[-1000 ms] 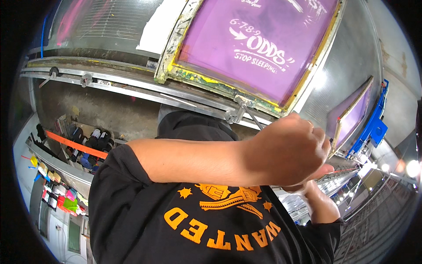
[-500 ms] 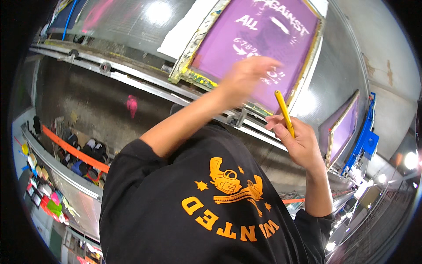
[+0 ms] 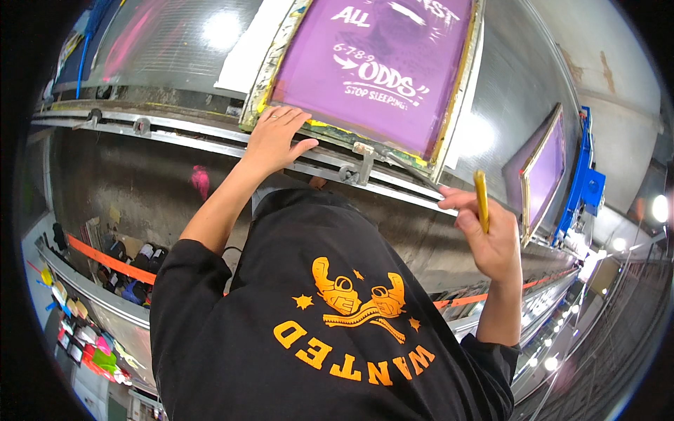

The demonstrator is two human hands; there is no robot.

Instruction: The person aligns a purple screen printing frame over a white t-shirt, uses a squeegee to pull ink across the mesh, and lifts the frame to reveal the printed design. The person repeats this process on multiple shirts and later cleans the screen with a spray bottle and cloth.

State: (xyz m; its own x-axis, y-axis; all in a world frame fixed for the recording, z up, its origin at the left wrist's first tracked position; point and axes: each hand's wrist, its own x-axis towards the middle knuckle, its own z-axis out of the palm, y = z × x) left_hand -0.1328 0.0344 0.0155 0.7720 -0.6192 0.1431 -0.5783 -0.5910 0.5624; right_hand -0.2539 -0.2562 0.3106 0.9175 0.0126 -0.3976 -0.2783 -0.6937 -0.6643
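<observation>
We've got a yellow stick (image 3: 481,203) pinched in our right hand (image 3: 497,242), one end poking out past the thumb; index fingertip is at the end of the clamp's thin rod (image 3: 414,170), can't tell if touching. Clamp (image 3: 364,165) is left of that grip. Our left hand (image 3: 275,142) is spread, thumb apart, on the near left corner of the frame (image 3: 269,67). Purple screen (image 3: 316,88) lies just beyond it; second purple screen (image 3: 546,165) is right of the right grip.
</observation>
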